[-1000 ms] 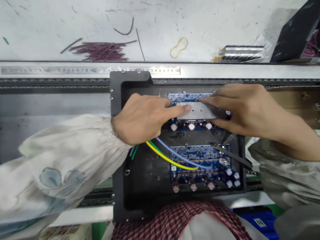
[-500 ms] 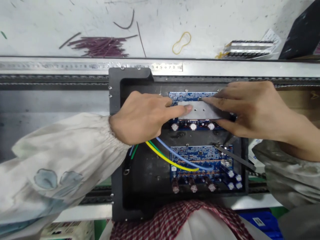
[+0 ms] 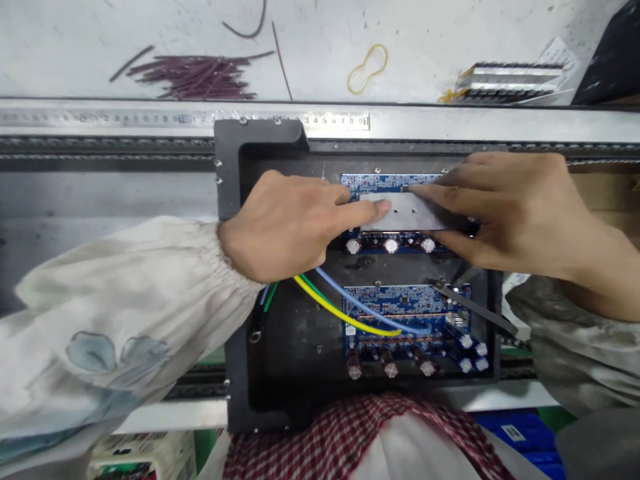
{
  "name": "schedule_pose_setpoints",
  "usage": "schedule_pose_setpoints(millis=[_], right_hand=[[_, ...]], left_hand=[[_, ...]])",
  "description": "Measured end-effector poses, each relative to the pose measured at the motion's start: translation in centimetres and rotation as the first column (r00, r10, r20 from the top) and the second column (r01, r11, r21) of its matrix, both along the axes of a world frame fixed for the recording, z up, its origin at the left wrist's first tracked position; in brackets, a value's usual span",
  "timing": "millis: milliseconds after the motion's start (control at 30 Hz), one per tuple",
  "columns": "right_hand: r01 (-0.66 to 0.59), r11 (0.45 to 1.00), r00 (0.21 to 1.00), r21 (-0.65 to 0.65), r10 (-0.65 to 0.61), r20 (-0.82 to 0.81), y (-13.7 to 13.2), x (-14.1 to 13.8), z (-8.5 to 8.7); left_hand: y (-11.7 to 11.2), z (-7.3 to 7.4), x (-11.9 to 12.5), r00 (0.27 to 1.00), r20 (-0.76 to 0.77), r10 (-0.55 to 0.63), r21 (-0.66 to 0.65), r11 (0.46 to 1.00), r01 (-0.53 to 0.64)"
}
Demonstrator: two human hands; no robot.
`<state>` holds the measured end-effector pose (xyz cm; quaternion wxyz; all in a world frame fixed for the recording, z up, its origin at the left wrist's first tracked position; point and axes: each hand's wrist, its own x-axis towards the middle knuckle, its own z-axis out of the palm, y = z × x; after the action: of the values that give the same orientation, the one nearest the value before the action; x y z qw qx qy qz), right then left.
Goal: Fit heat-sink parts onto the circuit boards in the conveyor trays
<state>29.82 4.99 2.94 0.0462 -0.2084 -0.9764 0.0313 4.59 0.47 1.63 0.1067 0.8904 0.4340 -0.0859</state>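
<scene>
A flat silver metal plate with small holes lies over the upper blue circuit board in a black housing. My left hand presses its index fingertip on the plate's left end; the other fingers are curled and the thumb is mostly hidden. Fingers and thumb of my right hand close around the plate's right end, covering it. Yellow, green and blue wires run from beneath my left hand over the lower circuit board. A thin dark strip slants over that board's right side.
Behind the housing runs a metal rail with a ruler strip. Purple tube pieces, a yellow rubber band and a stack of metal bars lie on the white surface. A blue bin stands below right.
The view has shifted slightly, so the rail and the tubes appear higher. Both hands keep their places at the metal plate, with no clear movement against it.
</scene>
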Motion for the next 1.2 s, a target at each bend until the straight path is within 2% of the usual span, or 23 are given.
schedule_pose_setpoints(millis=[133, 300, 400, 533, 767, 967, 1200], right_hand=[[0.068, 0.997, 0.995, -0.023, -0.066, 0.072, -0.6, 0.0, -0.1], [0.141, 0.99, 0.989, -0.011, -0.141, 0.036, -1.3, -0.1, -0.4], [0.133, 0.99, 0.989, -0.042, -0.129, 0.074, -1.2, -0.1, -0.3], [0.116, 0.989, 0.99, -0.09, -0.108, 0.091, -0.8, -0.1, -0.1], [0.044, 0.999, 0.996, 0.012, -0.045, 0.075, -0.9, -0.1, -0.1], [0.178, 0.984, 0.975, -0.026, -0.173, 0.14, -1.3, -0.3, -0.2], [0.165, 0.986, 0.981, 0.01, -0.165, 0.098, -1.4, -0.3, -0.6]], left_hand=[[-0.1, -0.1, 0.0, 1.0, -0.003, -0.017, 0.052, 0.999, 0.017], [-0.1, -0.1, 0.0, 0.998, -0.022, -0.055, 0.069, 0.996, 0.056], [-0.1, -0.1, -0.1, 0.997, -0.033, -0.07, 0.077, 0.994, 0.072], [-0.1, 0.0, -0.1, 0.997, -0.044, -0.068, 0.021, 0.997, 0.069], [-0.1, 0.0, -0.2, 0.997, -0.016, -0.07, 0.029, 0.997, 0.07], [-0.2, -0.1, -0.1, 0.998, 0.001, -0.07, 0.082, 0.994, 0.069], [-0.3, 0.0, 0.4, 0.997, -0.048, -0.059, 0.061, 0.996, 0.061]])
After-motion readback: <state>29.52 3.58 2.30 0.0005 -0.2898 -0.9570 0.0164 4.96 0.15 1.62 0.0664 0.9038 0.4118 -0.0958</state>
